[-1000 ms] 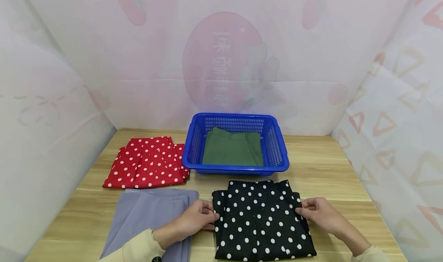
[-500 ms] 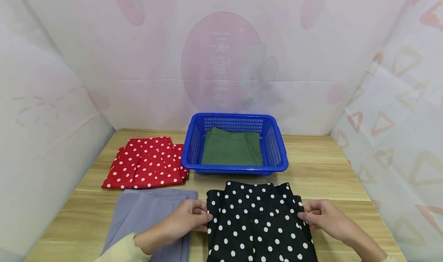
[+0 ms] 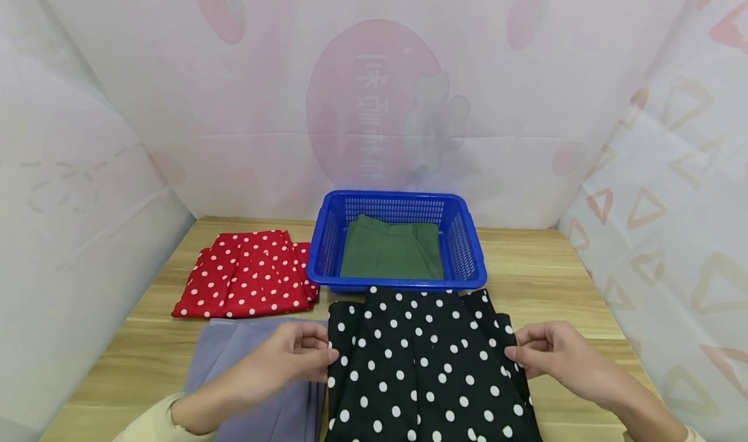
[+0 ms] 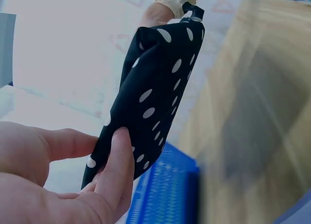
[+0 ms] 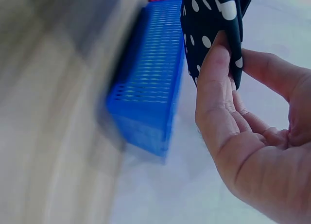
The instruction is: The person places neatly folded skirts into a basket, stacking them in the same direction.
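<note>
Between my two hands hangs a folded black garment with white polka dots (image 3: 426,364), held up off the wooden table. My left hand (image 3: 292,351) pinches its left edge, thumb in front and fingers behind. At the opposite edge my right hand (image 3: 552,351) pinches the cloth the same way. Both wrist views show the black cloth (image 4: 150,88) raised above the tabletop, its shadow falling on the wood. In the head view the garment's far edge overlaps the front rim of the blue plastic basket (image 3: 397,285). A folded green cloth (image 3: 391,250) lies inside that basket.
A folded red polka-dot cloth (image 3: 245,276) lies left of the basket, against its side. Nearer to me is a folded lavender cloth (image 3: 234,344), partly behind my left arm. Patterned white sheeting (image 3: 257,104) walls in the table (image 3: 526,260) at the back and sides.
The black polka-dot garment has risen off the table and looks larger, its far edge now nearer the basket. Both hands rose with it, the left one shifting leftward. The other cloths stayed put.
</note>
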A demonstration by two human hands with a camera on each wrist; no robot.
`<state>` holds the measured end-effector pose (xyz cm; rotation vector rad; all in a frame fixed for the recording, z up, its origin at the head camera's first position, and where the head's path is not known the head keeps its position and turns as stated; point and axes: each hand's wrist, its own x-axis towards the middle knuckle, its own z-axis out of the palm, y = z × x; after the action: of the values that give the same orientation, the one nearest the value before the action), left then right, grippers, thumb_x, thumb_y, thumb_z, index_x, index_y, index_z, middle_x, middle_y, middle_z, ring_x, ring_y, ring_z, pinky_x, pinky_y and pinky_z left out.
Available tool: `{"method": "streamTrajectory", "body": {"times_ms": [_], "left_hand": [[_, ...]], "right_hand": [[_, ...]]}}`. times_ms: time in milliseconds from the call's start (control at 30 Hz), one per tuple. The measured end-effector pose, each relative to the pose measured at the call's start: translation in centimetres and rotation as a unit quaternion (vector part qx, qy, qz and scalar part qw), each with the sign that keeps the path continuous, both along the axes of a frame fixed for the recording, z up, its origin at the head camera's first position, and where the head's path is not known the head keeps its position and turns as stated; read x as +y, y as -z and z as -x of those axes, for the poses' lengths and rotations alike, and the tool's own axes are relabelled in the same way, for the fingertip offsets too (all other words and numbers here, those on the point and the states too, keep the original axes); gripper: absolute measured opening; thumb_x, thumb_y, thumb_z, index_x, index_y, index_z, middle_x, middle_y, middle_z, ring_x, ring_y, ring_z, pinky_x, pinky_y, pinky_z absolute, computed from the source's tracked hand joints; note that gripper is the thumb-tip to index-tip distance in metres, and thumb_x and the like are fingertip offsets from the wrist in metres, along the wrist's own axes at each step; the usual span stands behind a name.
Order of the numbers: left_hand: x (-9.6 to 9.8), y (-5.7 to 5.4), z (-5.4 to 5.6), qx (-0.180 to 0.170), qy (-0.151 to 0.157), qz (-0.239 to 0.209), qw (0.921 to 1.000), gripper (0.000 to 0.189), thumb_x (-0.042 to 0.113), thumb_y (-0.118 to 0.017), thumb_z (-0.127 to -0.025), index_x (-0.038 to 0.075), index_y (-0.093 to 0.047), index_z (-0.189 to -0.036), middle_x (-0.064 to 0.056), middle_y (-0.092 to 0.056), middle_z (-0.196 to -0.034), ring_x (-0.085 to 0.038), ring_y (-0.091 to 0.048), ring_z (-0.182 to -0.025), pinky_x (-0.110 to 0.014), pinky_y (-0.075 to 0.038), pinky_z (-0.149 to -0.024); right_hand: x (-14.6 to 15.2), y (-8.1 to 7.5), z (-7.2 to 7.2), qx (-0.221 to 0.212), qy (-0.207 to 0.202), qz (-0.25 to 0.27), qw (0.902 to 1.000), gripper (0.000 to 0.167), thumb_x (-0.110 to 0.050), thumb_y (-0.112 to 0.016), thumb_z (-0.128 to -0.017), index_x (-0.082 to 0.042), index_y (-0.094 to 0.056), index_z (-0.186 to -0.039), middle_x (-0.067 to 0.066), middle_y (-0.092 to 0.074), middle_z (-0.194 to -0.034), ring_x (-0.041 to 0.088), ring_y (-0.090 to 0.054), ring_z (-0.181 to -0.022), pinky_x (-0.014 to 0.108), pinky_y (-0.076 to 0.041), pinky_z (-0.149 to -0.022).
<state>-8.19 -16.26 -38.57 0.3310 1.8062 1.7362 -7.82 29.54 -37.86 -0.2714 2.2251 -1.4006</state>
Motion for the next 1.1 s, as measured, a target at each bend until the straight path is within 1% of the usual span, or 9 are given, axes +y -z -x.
{"method": "streamTrajectory", "body": {"times_ms": [100, 233, 367, 433, 633, 767, 833, 967, 1100], "left_hand": [[-0.5, -1.2, 0.6, 0.020, -0.007, 0.003, 0.9998, 0.037, 0.015, -0.066, -0.104, -0.014, -0.058, -0.127, -0.011, -0.075, -0.108, -0.018, -0.077, -0.098, -0.035, -0.065, -0.091], [-1.0, -2.7, 2.2, 0.044, -0.020, 0.030, 0.9984, 0.038, 0.017, -0.066, -0.104, -0.012, -0.058, -0.128, -0.014, -0.075, -0.113, -0.024, -0.078, -0.103, -0.037, -0.064, -0.095], [-1.4, -3.8, 4.5, 0.056, -0.039, 0.060, 0.9959, 0.040, 0.019, -0.065, -0.106, -0.010, -0.057, -0.131, -0.017, -0.073, -0.118, -0.027, -0.078, -0.107, -0.037, -0.063, -0.098], [-1.4, -4.0, 5.9, 0.065, -0.052, 0.071, 0.9939, 0.040, 0.020, -0.064, -0.106, -0.009, -0.056, -0.133, -0.018, -0.073, -0.119, -0.026, -0.077, -0.107, -0.036, -0.063, -0.098], [-1.0, -3.2, 10.6, 0.077, -0.104, 0.097, 0.9868, 0.039, 0.022, -0.060, -0.109, -0.007, -0.057, -0.134, -0.020, -0.071, -0.128, -0.023, -0.077, -0.110, -0.034, -0.060, -0.103], [-0.3, -2.4, 13.5, 0.082, -0.136, 0.115, 0.9805, 0.040, 0.025, -0.058, -0.110, -0.005, -0.058, -0.137, -0.021, -0.066, -0.136, -0.027, -0.074, -0.117, -0.040, -0.055, -0.112], [0.1, -2.1, 14.9, 0.091, -0.153, 0.130, 0.9753, 0.040, 0.025, -0.057, -0.110, -0.004, -0.058, -0.138, -0.021, -0.065, -0.138, -0.027, -0.073, -0.117, -0.043, -0.053, -0.114], [1.0, -1.8, 17.6, 0.115, -0.184, 0.169, 0.9615, 0.036, 0.023, -0.056, -0.110, -0.003, -0.059, -0.134, -0.019, -0.067, -0.125, -0.024, -0.067, -0.104, -0.046, -0.056, -0.110], [1.9, -1.5, 19.5, 0.147, -0.205, 0.208, 0.9450, 0.031, 0.020, -0.056, -0.109, -0.004, -0.062, -0.127, -0.016, -0.065, -0.111, -0.022, -0.061, -0.094, -0.042, -0.059, -0.097]], "right_hand": [[-0.4, -1.6, 0.9, 0.013, 0.000, -0.017, 0.9998, 0.026, -0.020, -0.066, -0.104, 0.005, -0.068, -0.107, 0.005, -0.076, -0.093, 0.015, -0.074, -0.088, 0.030, -0.064, -0.081], [-0.9, -3.4, 2.5, 0.029, -0.003, -0.030, 0.9991, 0.027, -0.022, -0.066, -0.104, 0.005, -0.068, -0.109, 0.008, -0.076, -0.096, 0.017, -0.074, -0.090, 0.030, -0.064, -0.083], [-1.6, -4.7, 4.8, 0.055, 0.000, -0.029, 0.9981, 0.027, -0.019, -0.066, -0.104, 0.008, -0.068, -0.110, 0.009, -0.078, -0.099, 0.016, -0.076, -0.091, 0.031, -0.065, -0.085], [-2.0, -5.0, 6.0, 0.064, 0.015, -0.035, 0.9972, 0.030, -0.020, -0.067, -0.104, 0.008, -0.068, -0.114, 0.009, -0.079, -0.103, 0.015, -0.076, -0.093, 0.033, -0.066, -0.087], [-3.1, -5.2, 10.0, 0.069, 0.064, -0.062, 0.9936, 0.046, -0.029, -0.068, -0.104, 0.008, -0.065, -0.130, 0.017, -0.075, -0.125, 0.020, -0.076, -0.101, 0.037, -0.064, -0.095], [-3.8, -4.4, 12.5, 0.066, 0.089, -0.066, 0.9916, 0.050, -0.032, -0.065, -0.106, 0.008, -0.062, -0.136, 0.024, -0.067, -0.139, 0.019, -0.075, -0.106, 0.040, -0.062, -0.101], [-4.2, -3.8, 13.8, 0.061, 0.102, -0.067, 0.9907, 0.051, -0.032, -0.064, -0.106, 0.008, -0.060, -0.139, 0.026, -0.063, -0.144, 0.019, -0.074, -0.109, 0.042, -0.060, -0.105], [-5.0, -3.1, 16.4, 0.063, 0.128, -0.078, 0.9867, 0.053, -0.030, -0.062, -0.107, 0.008, -0.057, -0.144, 0.026, -0.061, -0.147, 0.027, -0.073, -0.117, 0.046, -0.056, -0.110], [-5.8, -2.7, 18.4, 0.070, 0.150, -0.088, 0.9823, 0.047, -0.028, -0.062, -0.107, 0.006, -0.061, -0.140, 0.023, -0.063, -0.143, 0.029, -0.071, -0.118, 0.047, -0.055, -0.111]]}}
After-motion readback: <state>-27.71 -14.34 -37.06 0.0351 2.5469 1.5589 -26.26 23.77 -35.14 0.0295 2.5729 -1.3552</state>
